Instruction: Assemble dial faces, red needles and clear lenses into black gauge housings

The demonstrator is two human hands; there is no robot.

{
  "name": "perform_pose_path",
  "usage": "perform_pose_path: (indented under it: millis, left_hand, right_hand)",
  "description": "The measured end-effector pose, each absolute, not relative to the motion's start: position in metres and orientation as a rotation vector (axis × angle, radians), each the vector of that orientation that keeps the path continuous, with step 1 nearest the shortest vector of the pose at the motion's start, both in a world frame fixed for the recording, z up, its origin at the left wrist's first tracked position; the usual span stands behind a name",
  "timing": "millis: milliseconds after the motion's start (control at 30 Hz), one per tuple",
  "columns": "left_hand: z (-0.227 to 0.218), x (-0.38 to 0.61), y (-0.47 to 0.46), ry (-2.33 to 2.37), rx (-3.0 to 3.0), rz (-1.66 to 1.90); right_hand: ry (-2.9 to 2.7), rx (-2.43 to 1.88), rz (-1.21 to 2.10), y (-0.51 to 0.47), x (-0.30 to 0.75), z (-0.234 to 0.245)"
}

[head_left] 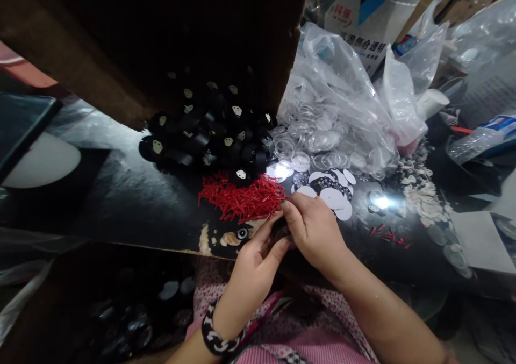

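My left hand (pixel 258 264) is closed around a small dark round case (pixel 283 233) at the table's front edge. The fingers of my right hand (pixel 316 232) are pinched together over the top of that case. Whether anything small sits between the right fingertips is hidden. Just beyond my hands lies a heap of thin red pointers (pixel 242 196). Round white and black printed dial discs (pixel 332 197) are spread past my right hand. Left of my left hand, a small dark ring with a pale centre (pixel 242 233) rests on the table.
Black round cases with metal tabs (pixel 201 138) spill from a large cardboard box (pixel 121 47). Clear plastic discs (pixel 318 133) pour from a clear bag (pixel 334 57). Small pale metal parts (pixel 421 192), loose red pointers (pixel 389 235) and a white box (pixel 484 240) lie right.
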State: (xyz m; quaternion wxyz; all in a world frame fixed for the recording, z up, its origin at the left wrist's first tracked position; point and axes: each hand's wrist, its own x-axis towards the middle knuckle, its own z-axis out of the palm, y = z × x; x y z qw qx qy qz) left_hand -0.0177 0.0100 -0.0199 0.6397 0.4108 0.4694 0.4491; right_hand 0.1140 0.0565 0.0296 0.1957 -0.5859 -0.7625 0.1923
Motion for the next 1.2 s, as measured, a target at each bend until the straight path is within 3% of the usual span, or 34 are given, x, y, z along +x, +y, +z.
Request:
perform_pose_path:
  millis: [100,267,433,667,833,1000,1200]
  left_hand:
    - [-0.019,-0.018,0.009,1.081,0.978,1.028]
    - [-0.016,-0.012,0.012,1.051,1.003,0.997]
    - [-0.022,-0.051,-0.004,1.134,1.053,0.856]
    - [-0.03,-0.19,-0.038,1.912,1.62,0.697]
    - [-0.016,-0.132,0.033,1.807,1.896,0.928]
    - [-0.018,-0.074,0.108,1.806,1.891,1.009]
    - [-0.005,-0.083,0.076,1.667,1.896,1.064]
  right_hand:
    - [-2.182,-1.626,0.387,0.057,0.108,0.025]
    - [-2.263,-1.667,0.402,0.053,0.112,0.028]
    - [-2.146,-1.559,0.758,0.051,0.126,0.037]
    - [-1.985,-1.513,0.938,0.051,0.126,0.032]
    - [-2.195,-1.311,1.009,0.043,0.101,0.035]
    - [-2.196,-1.435,1.035,0.036,0.116,0.038]
    - [-1.774,-1.442,1.323,0.041,0.119,0.025]
